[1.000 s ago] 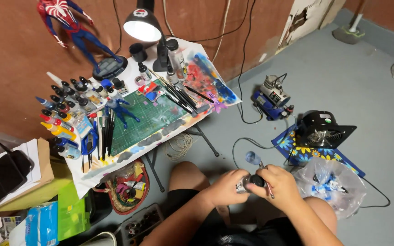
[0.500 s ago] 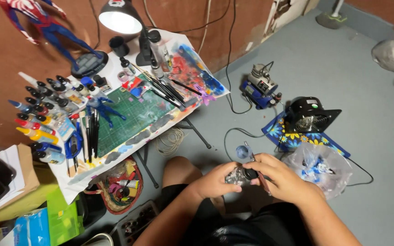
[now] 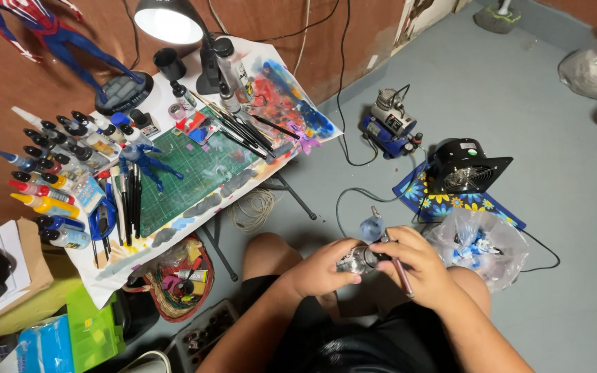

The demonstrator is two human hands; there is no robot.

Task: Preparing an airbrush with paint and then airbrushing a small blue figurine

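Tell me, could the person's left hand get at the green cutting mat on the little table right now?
Probably not at once: the left hand is closed on a small airbrush-like tool, shared with the right hand. Nothing blocks the way to the green cutting mat; it would need letting go first.

Airbrush in my fingers: glossy metal. Cutting mat: matt green rubbery sheet. Bag: crinkled clear plastic.

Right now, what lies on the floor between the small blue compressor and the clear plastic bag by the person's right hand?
In the head view, a black square fan on a flowered blue mat sits between the compressor and the bag.
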